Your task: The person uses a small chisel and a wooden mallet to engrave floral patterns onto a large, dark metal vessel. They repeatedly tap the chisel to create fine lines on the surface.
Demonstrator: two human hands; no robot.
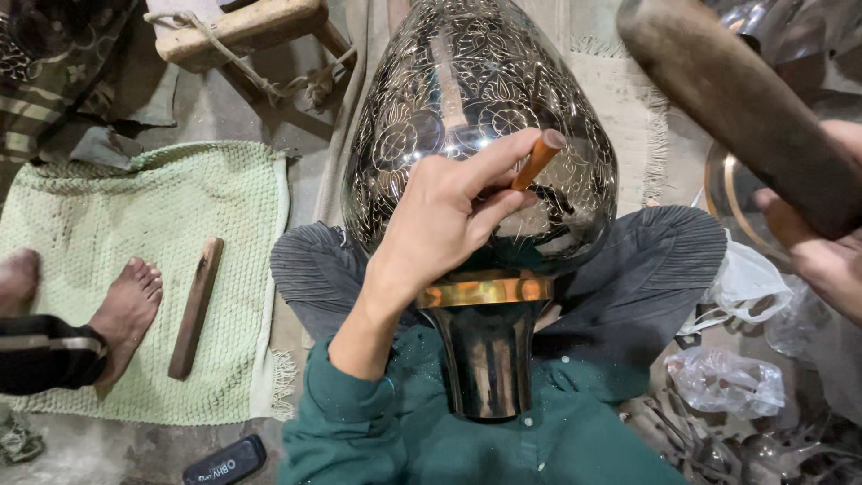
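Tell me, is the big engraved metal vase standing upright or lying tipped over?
Tipped: the vase lies across the lap, neck toward the person's body, left hand resting on it.

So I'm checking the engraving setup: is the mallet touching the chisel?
Apart. The head view shows the mallet raised in the right hand, with clear space between it and the chisel in the left hand.
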